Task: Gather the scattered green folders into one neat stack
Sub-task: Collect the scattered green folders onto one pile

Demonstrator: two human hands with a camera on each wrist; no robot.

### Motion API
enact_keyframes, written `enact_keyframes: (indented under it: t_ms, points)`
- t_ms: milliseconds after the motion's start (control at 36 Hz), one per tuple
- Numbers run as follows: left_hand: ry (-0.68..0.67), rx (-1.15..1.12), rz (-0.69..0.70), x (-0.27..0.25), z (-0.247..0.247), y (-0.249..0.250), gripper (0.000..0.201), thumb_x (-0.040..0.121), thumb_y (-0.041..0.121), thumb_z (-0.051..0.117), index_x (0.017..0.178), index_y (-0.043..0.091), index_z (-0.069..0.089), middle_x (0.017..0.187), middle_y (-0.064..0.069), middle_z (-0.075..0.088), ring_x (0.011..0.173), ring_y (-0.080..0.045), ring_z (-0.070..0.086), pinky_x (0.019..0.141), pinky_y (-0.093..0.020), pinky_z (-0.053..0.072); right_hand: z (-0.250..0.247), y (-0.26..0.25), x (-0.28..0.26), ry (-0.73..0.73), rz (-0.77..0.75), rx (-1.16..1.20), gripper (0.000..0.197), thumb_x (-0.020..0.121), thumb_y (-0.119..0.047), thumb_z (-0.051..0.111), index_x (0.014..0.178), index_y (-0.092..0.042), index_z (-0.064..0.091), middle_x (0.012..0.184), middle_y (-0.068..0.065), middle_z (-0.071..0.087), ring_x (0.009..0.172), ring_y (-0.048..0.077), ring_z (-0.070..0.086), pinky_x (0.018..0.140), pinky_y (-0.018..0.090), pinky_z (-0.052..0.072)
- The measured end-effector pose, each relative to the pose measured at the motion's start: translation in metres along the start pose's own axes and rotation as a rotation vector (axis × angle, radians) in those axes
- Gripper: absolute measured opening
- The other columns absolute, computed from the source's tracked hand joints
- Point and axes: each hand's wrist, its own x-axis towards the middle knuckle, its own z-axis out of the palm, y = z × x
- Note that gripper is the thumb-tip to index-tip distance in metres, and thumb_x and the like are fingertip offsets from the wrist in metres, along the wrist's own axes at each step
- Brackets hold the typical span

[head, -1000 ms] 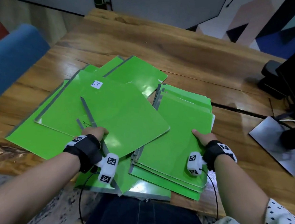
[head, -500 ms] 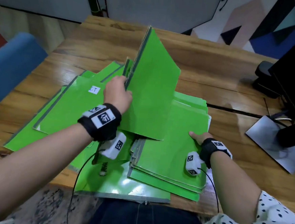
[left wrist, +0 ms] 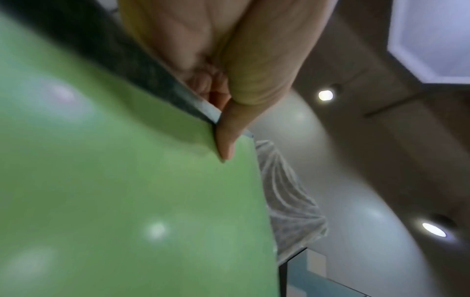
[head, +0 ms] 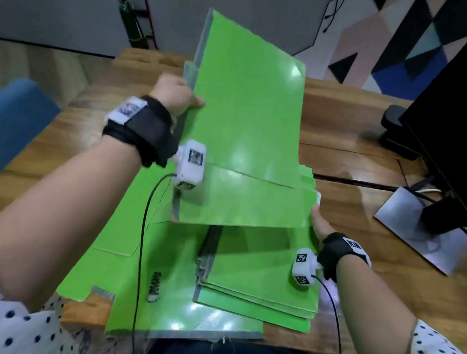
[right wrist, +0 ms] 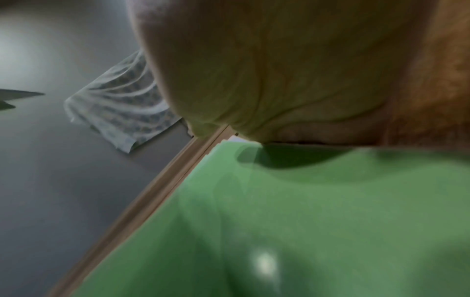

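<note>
Folder count: one raised folder (head: 245, 116) in the air; a flat stack (head: 260, 279) on the right showing at least four green edges at its near corner; more loose folders (head: 137, 253) spread to the left beneath, number not countable because they overlap.
Hands: two, each with a black wrist strap and a white tagged camera block.
Left hand (head: 174, 95): pinches the raised folder at its grey spine edge, thumb (left wrist: 225, 136) across the green face, other fingers behind it.
Right hand (head: 320, 225): lies at the right edge of the green sheets above the stack; its fingers are hidden, so the grip cannot be told.
Raised folder pose: steeply tilted, nearly upright, long axis running from the stack up and away from the person; grey spine on the left, green face toward the camera; lower edge over the stack.
Stack pose: long axis pointing away from the person, grey spines on its left side, edges fanned at the near right corner.
Table (head: 355, 312): wooden; the lowest loose folder overhangs the near edge.
Open room: bare wood beyond the folders and to the right, up to a monitor base (head: 418, 233).
</note>
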Motion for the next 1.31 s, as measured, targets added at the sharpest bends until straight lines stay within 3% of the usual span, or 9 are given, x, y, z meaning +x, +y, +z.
enact_keyframes:
  t_ms: [139, 278, 417, 555, 778, 917, 1028, 1139, 1305]
  points:
    - [-0.131, -0.003, -0.199, -0.013, 0.061, -0.068, 0.035, 0.086, 0.016, 0.066, 0.111, -0.009, 0.060, 0.092, -0.015, 0.058, 0.082, -0.022, 0.053, 0.075, -0.037, 0.046, 0.005, -0.013, -0.043, -0.076, -0.016, 0.150, 0.122, 0.047, -0.099, 0.025, 0.140, -0.022, 0.044, 0.138, 0.008, 0.051, 0.126, 0.030, 0.051, 0.110, 0.050, 0.034]
    - [-0.233, 0.182, -0.408, -0.035, 0.089, -0.121, 0.043, 0.094, 0.013, 0.054, 0.130, -0.009, 0.044, 0.120, -0.021, 0.057, 0.109, -0.034, 0.057, 0.083, -0.036, 0.047, 0.007, -0.011, -0.035, -0.009, 0.048, 0.062, 0.139, 0.039, -0.104, 0.013, 0.151, -0.021, 0.020, 0.156, 0.006, 0.022, 0.142, 0.027, 0.027, 0.116, 0.051, 0.020]
    - [-0.319, 0.271, -0.513, -0.058, 0.098, -0.156, 0.041, 0.097, 0.007, 0.045, 0.133, -0.011, 0.040, 0.131, -0.023, 0.050, 0.102, -0.031, 0.054, 0.081, -0.028, 0.045, 0.020, -0.045, -0.085, 0.022, 0.073, 0.056, 0.090, 0.084, -0.077, 0.009, 0.152, -0.018, 0.016, 0.157, 0.007, 0.018, 0.143, 0.027, 0.023, 0.117, 0.043, 0.018]
    - [-0.271, 0.180, -0.591, -0.079, 0.121, -0.174, 0.046, 0.095, 0.001, 0.045, 0.136, -0.005, 0.025, 0.131, -0.024, 0.046, 0.114, -0.036, 0.051, 0.095, -0.038, 0.047, 0.021, -0.042, -0.082, -0.005, 0.052, -0.004, 0.086, 0.087, -0.073, 0.009, 0.153, -0.017, 0.013, 0.159, 0.009, 0.013, 0.145, 0.027, 0.019, 0.117, 0.048, 0.016]
    - [-0.244, 0.192, -0.381, -0.085, 0.150, -0.156, 0.048, 0.096, 0.003, 0.045, 0.138, 0.009, 0.024, 0.111, -0.015, 0.058, 0.077, -0.023, 0.059, 0.058, -0.026, 0.050, 0.025, -0.038, -0.079, 0.011, 0.027, -0.069, 0.083, 0.089, -0.070, 0.016, 0.152, -0.016, 0.015, 0.158, 0.012, 0.014, 0.144, 0.030, 0.019, 0.114, 0.048, 0.018]
    - [-0.261, 0.414, -0.275, -0.095, 0.175, -0.146, 0.058, 0.092, 0.021, 0.057, 0.141, 0.007, 0.032, 0.144, -0.015, 0.032, 0.131, -0.029, 0.033, 0.107, -0.038, 0.038, 0.028, -0.032, -0.067, 0.030, 0.030, -0.147, 0.125, 0.057, -0.094, 0.034, 0.149, -0.011, 0.024, 0.155, 0.014, 0.025, 0.139, 0.031, 0.031, 0.112, 0.047, 0.026]
    - [-0.378, 0.449, -0.211, -0.098, 0.184, -0.147, 0.072, 0.094, 0.036, 0.050, 0.149, 0.004, 0.016, 0.152, -0.012, 0.022, 0.138, -0.029, 0.026, 0.110, -0.043, 0.034, 0.032, -0.031, -0.060, 0.109, 0.056, -0.144, 0.101, 0.077, -0.070, 0.053, 0.146, -0.001, 0.027, 0.151, 0.019, 0.032, 0.133, 0.034, 0.039, 0.110, 0.045, 0.033]
    - [-0.424, 0.416, -0.153, -0.080, 0.158, -0.168, 0.065, 0.093, 0.055, 0.038, 0.142, 0.012, 0.038, 0.147, -0.012, 0.038, 0.131, -0.031, 0.042, 0.105, -0.049, 0.040, 0.036, -0.032, -0.054, 0.168, 0.081, -0.221, 0.091, 0.081, -0.058, 0.061, 0.142, 0.003, 0.032, 0.144, 0.021, 0.040, 0.127, 0.036, 0.045, 0.103, 0.043, 0.040]
    - [-0.144, 0.688, -0.462, -0.057, 0.092, -0.227, 0.084, 0.088, 0.052, 0.052, 0.151, 0.012, 0.014, 0.157, -0.019, 0.004, 0.144, -0.039, 0.011, 0.114, -0.054, 0.021, 0.035, -0.030, -0.052, 0.190, 0.073, -0.209, 0.095, 0.077, -0.060, 0.063, 0.142, 0.002, 0.032, 0.145, 0.020, 0.040, 0.128, 0.036, 0.045, 0.106, 0.046, 0.039]
